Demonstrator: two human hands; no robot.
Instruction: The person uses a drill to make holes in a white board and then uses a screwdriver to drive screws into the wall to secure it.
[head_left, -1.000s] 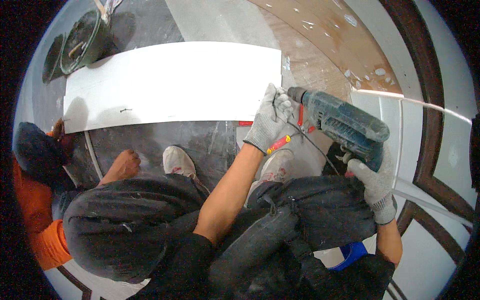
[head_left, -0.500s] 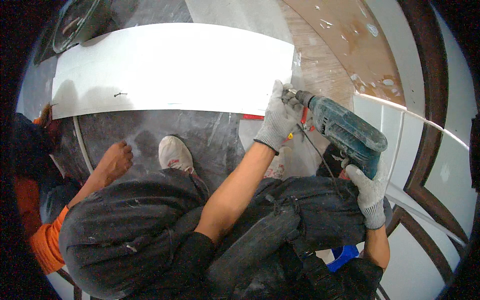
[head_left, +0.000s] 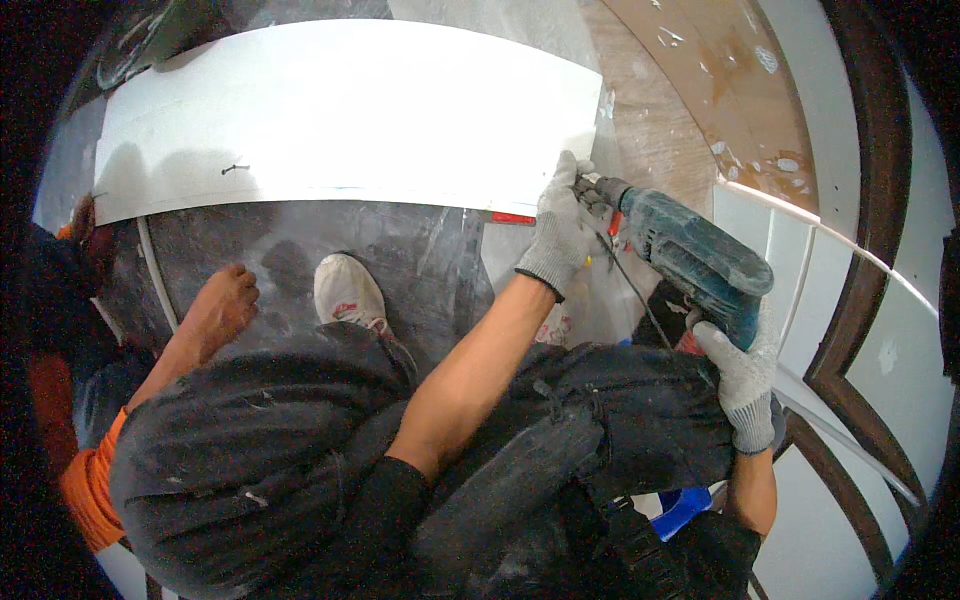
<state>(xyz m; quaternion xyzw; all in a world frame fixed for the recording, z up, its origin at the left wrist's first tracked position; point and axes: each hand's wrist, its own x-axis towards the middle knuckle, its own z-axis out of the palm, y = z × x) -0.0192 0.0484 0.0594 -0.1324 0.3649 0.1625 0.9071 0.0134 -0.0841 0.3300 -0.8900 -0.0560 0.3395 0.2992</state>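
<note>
Wears dusty dark trousers (head_left: 230,440) across the lower view. Grasps a grimy dark-teal power drill (head_left: 695,240) firmly by its handle with the gloved right hand (head_left: 740,365), just above the right knee. Aims its dark chuck (head_left: 608,192) up and leftward, right beside the gloved left hand (head_left: 560,228). Bends the fingers of that hand inward at the chuck's tip; cannot tell whether clasping a bit or only touching there. Has a thin dark cord (head_left: 632,275) slanting down between the left hand and the right thigh. Rests a pale shoe (head_left: 348,290) on the grey floor (head_left: 420,260). Has, beyond the left knee, a co-worker's bare hand (head_left: 222,305), loosely curled, with an orange sleeve (head_left: 95,490) behind it. Faces a long white panel (head_left: 350,110) stretching across the floor, with a small screw-like piece (head_left: 235,169) on it toward the left end and a red object (head_left: 512,217) poking out at its near edge. Has, farther off, a dark bucket (head_left: 180,30) past the panel's left end, and at upper right a brown board (head_left: 735,90) dotted with white flecks, near dark brown trim (head_left: 885,150).
</note>
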